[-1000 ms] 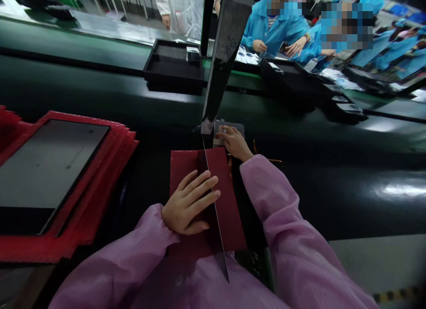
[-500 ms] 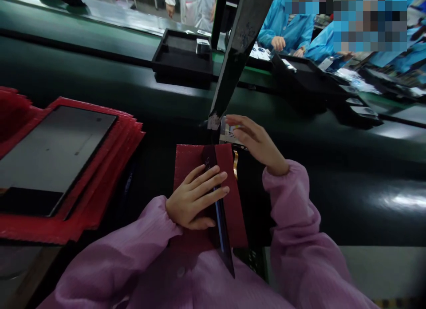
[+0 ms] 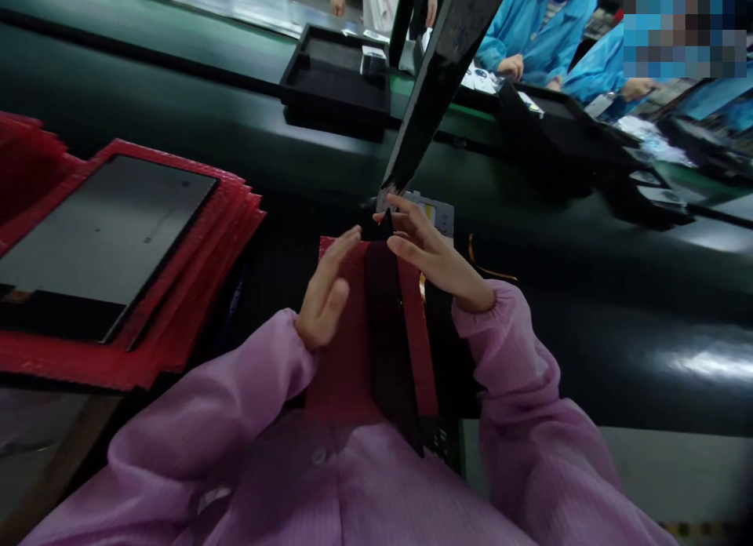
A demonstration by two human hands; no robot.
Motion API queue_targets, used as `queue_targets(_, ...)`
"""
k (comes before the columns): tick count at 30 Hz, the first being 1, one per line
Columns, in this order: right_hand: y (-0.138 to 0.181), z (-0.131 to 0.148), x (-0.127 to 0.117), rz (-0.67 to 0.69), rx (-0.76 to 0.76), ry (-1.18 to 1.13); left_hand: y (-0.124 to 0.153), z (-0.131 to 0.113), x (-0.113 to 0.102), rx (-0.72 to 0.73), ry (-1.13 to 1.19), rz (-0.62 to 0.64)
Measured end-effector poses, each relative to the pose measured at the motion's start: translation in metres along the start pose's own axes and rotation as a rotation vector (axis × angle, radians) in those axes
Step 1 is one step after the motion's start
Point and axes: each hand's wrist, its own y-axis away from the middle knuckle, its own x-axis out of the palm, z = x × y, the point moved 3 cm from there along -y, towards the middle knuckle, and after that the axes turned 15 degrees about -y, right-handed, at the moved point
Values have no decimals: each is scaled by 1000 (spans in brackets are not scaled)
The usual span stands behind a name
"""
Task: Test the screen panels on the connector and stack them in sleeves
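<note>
A red bubble-wrap sleeve (image 3: 344, 350) lies in front of me, close to my body, with a thin dark panel (image 3: 388, 350) standing on edge along its middle. My left hand (image 3: 323, 291) is at the sleeve's far left corner, fingers stretched out and touching the panel's left side. My right hand (image 3: 432, 252) is at the panel's far end, fingers spread, with its fingertips on the top edge. A small board with a yellow label (image 3: 434, 213) and an orange flex cable (image 3: 488, 267) lie just beyond my right hand.
A stack of red sleeves (image 3: 194, 295) carrying a flat dark panel (image 3: 100, 240) lies to the left. A black slanted post (image 3: 438, 75) rises beyond my hands. Black trays (image 3: 335, 83) sit past the dark belt (image 3: 588, 295). People in blue coats (image 3: 541, 36) work at the far side.
My left hand lifted off the sleeve and moved to its far corner. My right hand came back onto the panel's far end. The panel has tilted further up on its edge.
</note>
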Motion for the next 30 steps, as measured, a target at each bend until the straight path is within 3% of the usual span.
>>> queue_targets(3,0,-2,2,-3,0,-27,-14,35,8,-390,141,-93)
queue_targets(6,0,-3,2,-10,-11,-25,-31,61,29,-587,295,29)
queue_targets(12,4,0,-2,-9,48,-29,-30,74,50,-577,478,264)
queue_targets(21,4,6,2,-23,64,-13,-28,71,45,-533,529,272)
queue_targets(26,13,13,-4,-239,102,232,-25,75,47,-573,522,304)
queue_targets(30,21,19,-3,-239,168,297,-21,77,47,-620,490,305)
